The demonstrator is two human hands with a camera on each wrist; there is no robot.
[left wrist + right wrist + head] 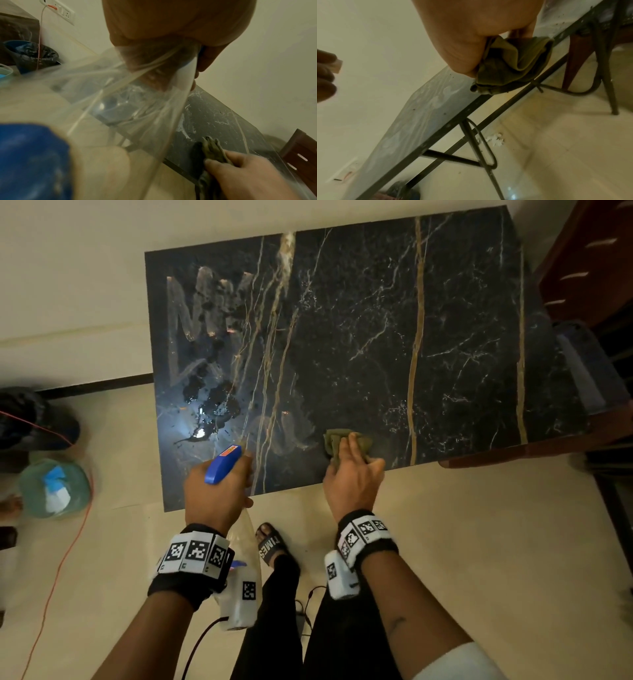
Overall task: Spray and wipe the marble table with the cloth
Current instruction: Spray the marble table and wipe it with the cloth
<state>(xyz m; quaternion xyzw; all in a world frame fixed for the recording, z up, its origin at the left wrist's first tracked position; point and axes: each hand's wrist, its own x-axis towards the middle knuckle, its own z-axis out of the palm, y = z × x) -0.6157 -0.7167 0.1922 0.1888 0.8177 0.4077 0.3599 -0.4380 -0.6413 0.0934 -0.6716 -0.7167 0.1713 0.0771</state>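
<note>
marble table (376, 337): right hand (352, 474) presses cloth (334, 440).

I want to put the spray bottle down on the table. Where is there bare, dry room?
The marble table lies bare between its two gold veins and on to the far right corner. The left end is wet with streaks and puddles. The near edge is taken: right hand presses the cloth, left hand grips the spray bottle.
</note>
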